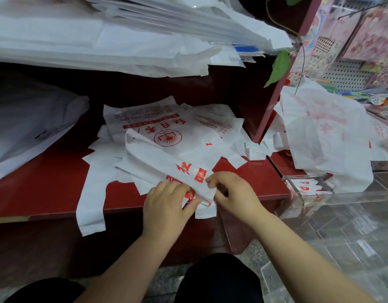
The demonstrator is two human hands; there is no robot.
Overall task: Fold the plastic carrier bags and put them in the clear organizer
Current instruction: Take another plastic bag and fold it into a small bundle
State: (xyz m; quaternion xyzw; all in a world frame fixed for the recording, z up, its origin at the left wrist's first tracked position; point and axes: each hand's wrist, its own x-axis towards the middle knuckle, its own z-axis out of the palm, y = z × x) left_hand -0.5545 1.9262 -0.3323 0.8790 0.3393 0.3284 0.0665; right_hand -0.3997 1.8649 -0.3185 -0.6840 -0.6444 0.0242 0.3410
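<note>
Your left hand [166,204] and right hand [232,193] both pinch the near end of a thin, crinkly white bag [158,156] (red print), folded into a long strip on the glossy red shelf [46,182]; the clear organizer [297,199] sits just right.

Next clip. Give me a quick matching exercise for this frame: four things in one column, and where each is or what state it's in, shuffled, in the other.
Things:
1. half-folded bag
2. clear organizer
3. green leaf
4. stack of white sheets

Places or states:
A. hangs beside the red post
B. piled at the top, above the red counter
C. pinched at its near end by the left hand and the right hand
D. stands right of the hands, with folded bags inside

Pairs: 1-C, 2-D, 3-A, 4-B.
</note>
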